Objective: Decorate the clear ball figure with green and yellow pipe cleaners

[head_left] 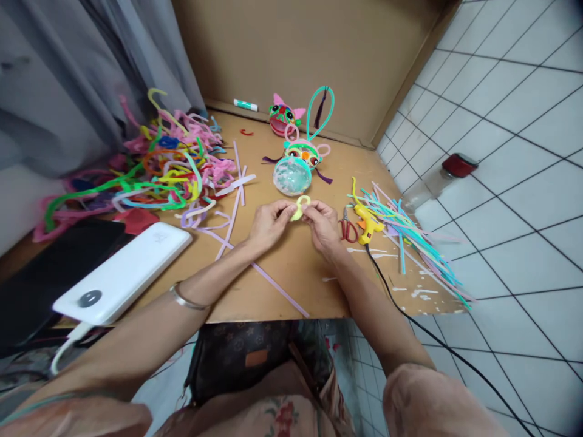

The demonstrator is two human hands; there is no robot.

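Note:
Between my fingertips, above the middle of the table, is a yellow pipe cleaner bent into a small loop. My left hand pinches its left side and my right hand pinches its right side. Just beyond it sits a clear round ball with a turquoise rim. Touching or close behind that is a pipe-cleaner animal face with pink ears, purple tassels and a tall turquoise loop. Red-handled scissors lie to the right of my right hand, beside a yellow hot glue gun.
A tangled heap of coloured pipe cleaners covers the left side. Straight pipe cleaners lie at the right. A white power bank rests front left. A pink-and-red figure and a glue stick are by the cardboard back.

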